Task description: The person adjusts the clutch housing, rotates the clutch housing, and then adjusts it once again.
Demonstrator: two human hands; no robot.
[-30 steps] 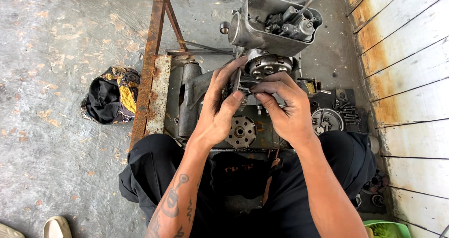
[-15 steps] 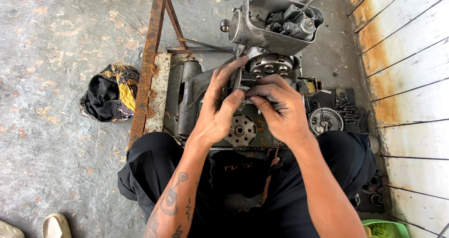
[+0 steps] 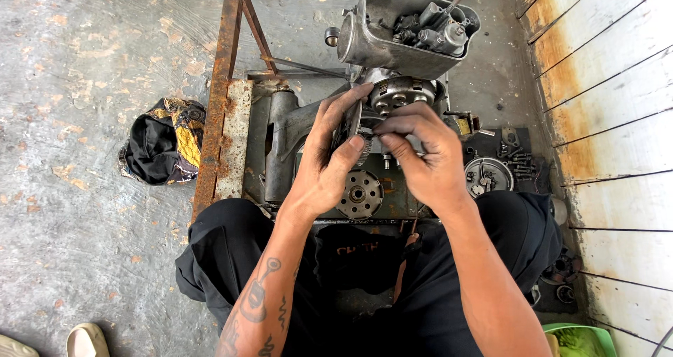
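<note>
The metal tray (image 3: 371, 38) at 12 o'clock holds a heap of dark sockets and tools (image 3: 434, 24). Below it, on the rusty steel stand (image 3: 224, 118), sits the grey engine casing (image 3: 280, 139), its round clutch assembly (image 3: 401, 92) exposed at the top. A perforated round hub (image 3: 359, 194) lies at 6 o'clock of the hands. A second round part (image 3: 488, 175) rests at 3 o'clock beside loose bolts (image 3: 519, 162).

The left hand (image 3: 329, 164) clamps a thin toothed clutch disc (image 3: 354, 132) edge-on, centre frame. The right hand (image 3: 424, 157) pinches the disc's right edge; both hands are together.
</note>
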